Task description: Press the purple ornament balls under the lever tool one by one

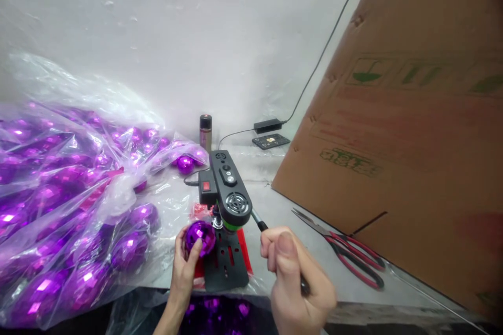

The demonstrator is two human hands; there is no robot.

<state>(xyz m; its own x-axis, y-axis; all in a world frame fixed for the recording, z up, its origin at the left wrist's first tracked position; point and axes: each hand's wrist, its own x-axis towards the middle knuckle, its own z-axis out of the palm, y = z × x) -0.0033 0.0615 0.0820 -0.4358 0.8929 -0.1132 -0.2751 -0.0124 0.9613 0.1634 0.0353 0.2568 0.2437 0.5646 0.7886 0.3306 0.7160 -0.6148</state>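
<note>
My left hand (183, 267) holds a shiny purple bauble (200, 238) between thumb and fingers, close to the front of a small black bench drill press (230, 188). Whether the bauble touches the chuck (217, 221) I cannot tell. My right hand (296, 277) is closed around the black grip of the press's lever (262, 226), with the grip's end showing below the fist. The press has a slotted black base plate (227, 267) over something red, and a switch box with a red switch (206, 186) on its side.
Clear plastic bags full of purple baubles (47, 193) cover the left side. More baubles (218, 309) sit below the table edge. Red-and-black-handled scissors (346, 251) lie at right beside a large cardboard box (393, 131). Behind stand a spray can (205, 133), power adapter (268, 125) and phone (271, 141).
</note>
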